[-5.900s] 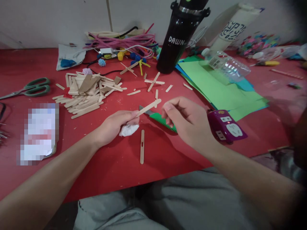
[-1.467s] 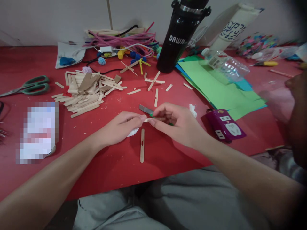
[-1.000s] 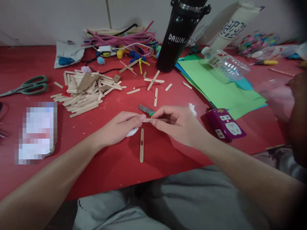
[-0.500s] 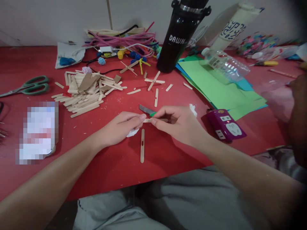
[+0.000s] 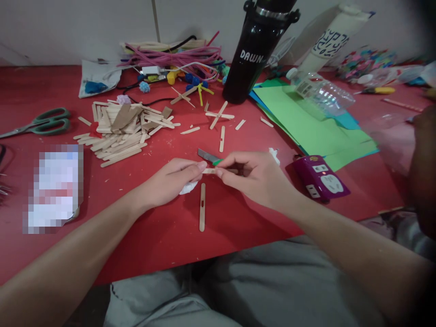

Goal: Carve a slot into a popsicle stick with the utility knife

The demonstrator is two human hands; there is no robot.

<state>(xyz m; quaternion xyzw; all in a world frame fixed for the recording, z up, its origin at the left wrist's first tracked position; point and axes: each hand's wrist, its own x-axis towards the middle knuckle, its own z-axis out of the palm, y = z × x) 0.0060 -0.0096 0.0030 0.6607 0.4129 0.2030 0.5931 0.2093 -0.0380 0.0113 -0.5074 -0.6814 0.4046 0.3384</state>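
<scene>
My left hand (image 5: 180, 179) is closed, thumb on top, round one end of a wooden craft stick (image 5: 209, 171). White tissue (image 5: 188, 187) pokes out beneath that hand. My right hand (image 5: 255, 175) grips a utility knife (image 5: 207, 156) with a bit of green body showing, its blade pointing left above the stick. The right thumb and fingertips also touch the stick's other end. Below the hands lies a slotted craft stick (image 5: 202, 208), standing lengthwise toward me. Beyond them are a notched stick piece (image 5: 222, 139) and two crossed sticks (image 5: 220, 115).
A heap of craft sticks (image 5: 126, 131) and green scissors (image 5: 51, 122) lie left. A black bottle (image 5: 255, 50) stands at the back. On the right are green paper (image 5: 316, 122), a clear plastic bottle (image 5: 323, 95) and a purple power adapter (image 5: 320, 177). Another person's arm (image 5: 424, 172) shows far right.
Almost nothing differs; both hands stay on the stick, with the right thumb shifted very slightly to the right.
</scene>
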